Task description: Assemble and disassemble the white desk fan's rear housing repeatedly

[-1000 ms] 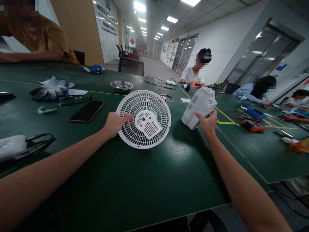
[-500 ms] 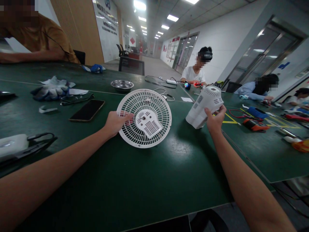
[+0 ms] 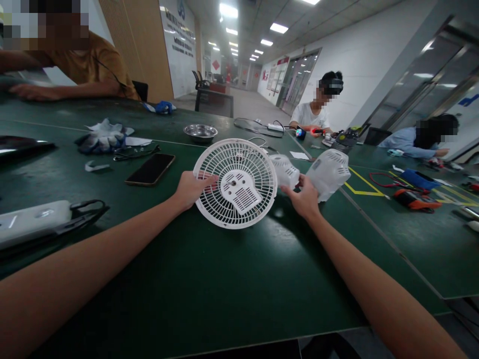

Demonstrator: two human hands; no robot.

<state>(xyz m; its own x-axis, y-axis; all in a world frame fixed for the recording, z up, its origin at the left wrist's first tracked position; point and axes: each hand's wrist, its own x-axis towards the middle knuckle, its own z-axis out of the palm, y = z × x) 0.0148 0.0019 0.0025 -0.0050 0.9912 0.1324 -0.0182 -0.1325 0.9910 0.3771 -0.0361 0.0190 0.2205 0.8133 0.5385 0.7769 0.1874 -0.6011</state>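
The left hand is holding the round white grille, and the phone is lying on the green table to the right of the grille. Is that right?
Not quite: the phone lies to the left of the grille, on the green table. The head view shows it. The left hand does hold the grille.

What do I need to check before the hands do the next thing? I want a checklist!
1. Left hand has the white grille by its rim: ok, thumb in front.
2. Right hand has a firm grip on the small vented part: cannot tell; its fingers are at the part's edge.
3. Clear shell is away from the right hand: cannot tell; they overlap in this view.
4. Grille and small vented part are apart: cannot tell; the rim covers the part's edge.
5. Phone is apart from the grille: ok.
6. Both hands are free: not ok, the left one is holding the grille.
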